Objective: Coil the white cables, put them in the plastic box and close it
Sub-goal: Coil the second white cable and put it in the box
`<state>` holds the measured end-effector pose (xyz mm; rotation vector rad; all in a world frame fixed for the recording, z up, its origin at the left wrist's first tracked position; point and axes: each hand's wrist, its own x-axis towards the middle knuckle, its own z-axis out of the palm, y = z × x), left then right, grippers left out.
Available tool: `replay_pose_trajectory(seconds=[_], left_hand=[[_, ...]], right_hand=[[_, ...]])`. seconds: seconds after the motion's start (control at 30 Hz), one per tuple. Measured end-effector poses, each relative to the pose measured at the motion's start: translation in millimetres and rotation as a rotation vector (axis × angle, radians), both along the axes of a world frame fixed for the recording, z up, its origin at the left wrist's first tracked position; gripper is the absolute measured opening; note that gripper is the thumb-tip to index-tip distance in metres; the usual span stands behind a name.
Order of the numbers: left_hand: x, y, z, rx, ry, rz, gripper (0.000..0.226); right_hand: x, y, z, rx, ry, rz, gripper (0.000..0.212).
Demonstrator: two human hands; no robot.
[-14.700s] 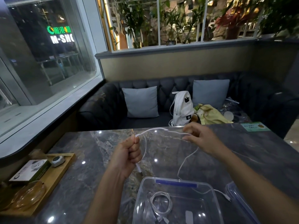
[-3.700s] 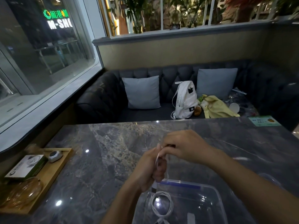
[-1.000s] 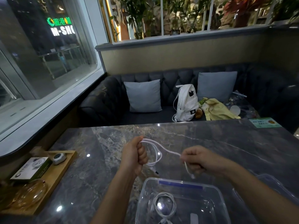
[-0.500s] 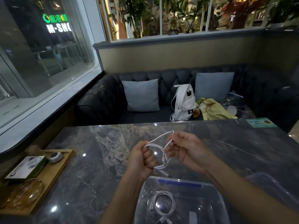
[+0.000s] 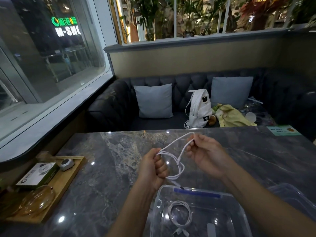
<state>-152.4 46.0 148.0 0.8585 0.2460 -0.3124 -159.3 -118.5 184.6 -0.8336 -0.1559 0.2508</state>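
Observation:
My left hand (image 5: 153, 170) is fisted around a bundle of loops of a white cable (image 5: 178, 160), held above the marble table (image 5: 106, 177). My right hand (image 5: 206, 155) pinches the far end of one loop, stretched up and to the right. One plug end hangs down near the box's far rim. The clear plastic box (image 5: 239, 211) stands open just below my hands, with a blue strip along its far edge. Inside it lies another coiled white cable (image 5: 180, 213). The box's lid (image 5: 294, 195) lies to the right, partly hidden by my right forearm.
A wooden tray (image 5: 56, 187) at the table's left edge holds a small box, a round grey gadget and an amber glass dish. A green card (image 5: 283, 130) lies at the far right. Beyond the table, a dark sofa carries cushions, a white backpack and yellow cloth.
Within the last second my right hand came back from the right and pinched a loop near the left fist's coil. The loop now stretches slightly higher and further right.

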Motion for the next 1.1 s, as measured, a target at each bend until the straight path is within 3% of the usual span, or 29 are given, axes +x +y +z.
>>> replay_pose_trajectory(seconds=[0.1, 0.3, 0.4, 0.63, 0.73, 0.8, 0.9, 1.03, 1.1], left_hand=[[-2, -2, 0, -0.059, 0.023, -0.011, 0.056], [-4, 0, 2, -0.128, 0.066, 0.000, 0.056], [-4, -1, 5, -0.134, 0.068, -0.015, 0.056], [-6, -14, 13, -0.162, 0.064, -0.096, 0.056], [-6, -11, 14, -0.147, 0.063, -0.108, 0.057], [-6, -7, 14, -0.149, 0.062, -0.110, 0.057], [-3, 7, 14, -0.176, 0.056, -0.084, 0.056], [1, 25, 15, -0.202, 0.045, -0.034, 0.057], [1, 28, 15, -0.186, 0.039, -0.022, 0.056]], right_hand=[[0, 2, -7, -0.126, -0.036, 0.014, 0.016], [-2, -3, -25, -0.851, -0.254, -0.140, 0.014], [-4, -1, -27, -0.853, -0.234, -0.088, 0.018], [-11, 15, -35, -0.551, -0.058, -0.006, 0.025], [-13, 11, -35, -0.718, -0.154, 0.027, 0.014], [-12, 5, -32, -0.795, -0.223, 0.141, 0.024], [-8, -11, -28, -0.879, -0.230, 0.255, 0.022], [-1, -37, -27, -0.987, -0.200, 0.078, 0.003], [4, -46, -26, -0.984, -0.185, -0.060, 0.008]])
